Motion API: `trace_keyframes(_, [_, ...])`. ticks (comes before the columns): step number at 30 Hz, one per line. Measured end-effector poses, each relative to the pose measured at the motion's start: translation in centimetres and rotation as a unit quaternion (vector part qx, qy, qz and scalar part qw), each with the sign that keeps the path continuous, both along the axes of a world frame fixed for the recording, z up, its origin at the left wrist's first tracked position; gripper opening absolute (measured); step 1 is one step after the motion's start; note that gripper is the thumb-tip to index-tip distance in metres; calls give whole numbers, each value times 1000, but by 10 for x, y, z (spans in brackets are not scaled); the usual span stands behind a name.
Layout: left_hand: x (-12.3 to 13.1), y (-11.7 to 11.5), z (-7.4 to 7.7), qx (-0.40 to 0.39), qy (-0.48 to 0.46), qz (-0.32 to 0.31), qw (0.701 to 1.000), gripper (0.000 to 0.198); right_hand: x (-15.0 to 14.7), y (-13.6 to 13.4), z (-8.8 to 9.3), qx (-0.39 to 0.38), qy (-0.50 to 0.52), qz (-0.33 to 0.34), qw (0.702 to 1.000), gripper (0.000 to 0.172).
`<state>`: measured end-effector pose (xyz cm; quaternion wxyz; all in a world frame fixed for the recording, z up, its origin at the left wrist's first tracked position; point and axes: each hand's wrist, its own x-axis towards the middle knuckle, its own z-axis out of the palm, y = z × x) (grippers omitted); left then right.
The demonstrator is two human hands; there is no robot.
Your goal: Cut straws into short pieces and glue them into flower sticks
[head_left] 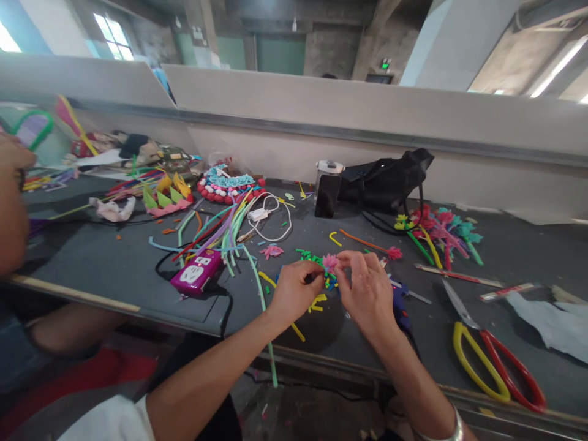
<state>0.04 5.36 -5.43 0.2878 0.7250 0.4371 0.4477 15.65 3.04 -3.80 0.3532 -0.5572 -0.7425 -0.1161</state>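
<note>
A small pink pipe-cleaner flower (329,263) is held up between my two hands, just above the table. My left hand (297,289) is closed in a pinch at the flower's left side. From the right, the thumb and fingers of my right hand (367,288) close on it, partly hiding it. Short cut pieces of green pipe cleaner (311,257) and yellow ones (318,301) lie beneath, with blue bits among them. Another pink flower (272,252) rests left of my hands. A dark blue tool, probably a glue gun (401,306), is partly hidden behind my right hand.
Scissors (487,361) with yellow and red handles lie at right. A purple power socket (196,274) and long pipe cleaners (236,226) are at left. Behind stand a phone (327,196) and black bag (390,177); finished flowers (445,229) lie back right. Another person's arm (10,208) shows far left.
</note>
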Motion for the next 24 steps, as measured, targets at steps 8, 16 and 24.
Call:
trace_keyframes(8, [0, 0, -1, -3, 5, 1, 1000, 15, 0, 0, -1, 2, 5, -3, 1000, 11])
trace_keyframes(16, [-4, 7, -2, -110, -121, 1, 987, 13, 4, -2, 0, 42, 29, -26, 998, 18])
trace_keyframes(24, [-18, 3, 18, -229, -233, 6, 945, 17, 8, -1, -7, 46, 50, -13, 998, 8])
